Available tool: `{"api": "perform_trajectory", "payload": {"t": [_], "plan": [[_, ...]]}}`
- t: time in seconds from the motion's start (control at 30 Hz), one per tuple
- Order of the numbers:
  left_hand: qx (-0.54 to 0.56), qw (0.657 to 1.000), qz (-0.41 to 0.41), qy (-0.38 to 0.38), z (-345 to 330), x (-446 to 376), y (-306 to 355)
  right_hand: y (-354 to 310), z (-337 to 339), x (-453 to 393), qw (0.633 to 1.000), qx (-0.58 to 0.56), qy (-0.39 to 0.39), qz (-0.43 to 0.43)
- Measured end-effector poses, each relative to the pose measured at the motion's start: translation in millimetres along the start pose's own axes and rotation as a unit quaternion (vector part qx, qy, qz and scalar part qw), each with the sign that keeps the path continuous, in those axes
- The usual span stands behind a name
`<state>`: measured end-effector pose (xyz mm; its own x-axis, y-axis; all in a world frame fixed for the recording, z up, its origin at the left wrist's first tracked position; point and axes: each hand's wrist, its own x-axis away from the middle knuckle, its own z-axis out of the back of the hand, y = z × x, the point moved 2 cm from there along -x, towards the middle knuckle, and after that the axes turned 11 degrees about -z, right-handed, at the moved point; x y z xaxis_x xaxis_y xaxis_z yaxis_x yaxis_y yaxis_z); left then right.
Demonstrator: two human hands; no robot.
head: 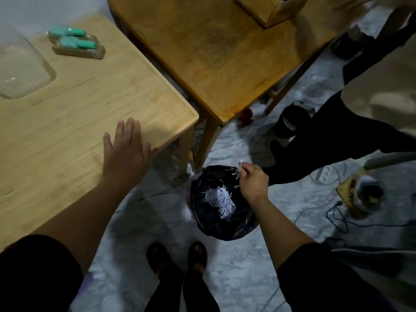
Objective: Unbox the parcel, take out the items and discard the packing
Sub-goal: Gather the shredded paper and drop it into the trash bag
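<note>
My right hand hovers over a black-lined waste bin on the floor and pinches a few white paper shreds. More shredded white paper lies inside the bin. My left hand rests flat, fingers straight, on the near right corner of the light wooden table. Two packaged green items lie at the back of that table. A cardboard box stands at the far edge of the darker wooden table.
A clear plastic container sits on the left of the light table. Another person in dark clothes stands at the right. Cables, a power strip and small objects lie on the floor at right. My sandalled feet are below the bin.
</note>
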<state>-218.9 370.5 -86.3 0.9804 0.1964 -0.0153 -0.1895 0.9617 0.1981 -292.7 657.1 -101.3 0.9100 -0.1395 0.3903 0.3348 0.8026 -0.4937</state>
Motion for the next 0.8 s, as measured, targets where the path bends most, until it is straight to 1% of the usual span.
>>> {"api": "perform_trajectory", "payload": {"t": [0.07,0.13,0.23,0.3,0.43,0.6,0.7,0.8], "plan": [[-0.006,1.000,0.000,-0.002,1,-1,1,13,-1,-5,0.999,0.041,-0.023,-0.009],[-0.011,1.000,0.001,-0.009,0,-1,1,19,-1,-7,0.993,0.097,-0.063,-0.010],[-0.008,1.000,0.003,-0.021,1,0,1,19,0,-5,0.961,0.240,-0.130,0.031],[0.001,1.000,0.007,-0.028,2,-1,2,12,2,-3,0.941,0.295,-0.158,0.051],[0.008,0.998,0.023,-0.049,6,-1,10,-22,9,5,0.929,0.319,-0.155,0.108],[0.030,0.990,0.046,-0.131,27,-7,23,-84,27,20,0.921,0.323,-0.146,0.162],[0.041,0.989,0.067,-0.125,57,-9,31,-123,43,33,0.917,0.320,-0.136,0.196],[0.018,0.990,0.083,-0.110,92,-14,31,-161,58,45,0.913,0.316,-0.126,0.225]]}}
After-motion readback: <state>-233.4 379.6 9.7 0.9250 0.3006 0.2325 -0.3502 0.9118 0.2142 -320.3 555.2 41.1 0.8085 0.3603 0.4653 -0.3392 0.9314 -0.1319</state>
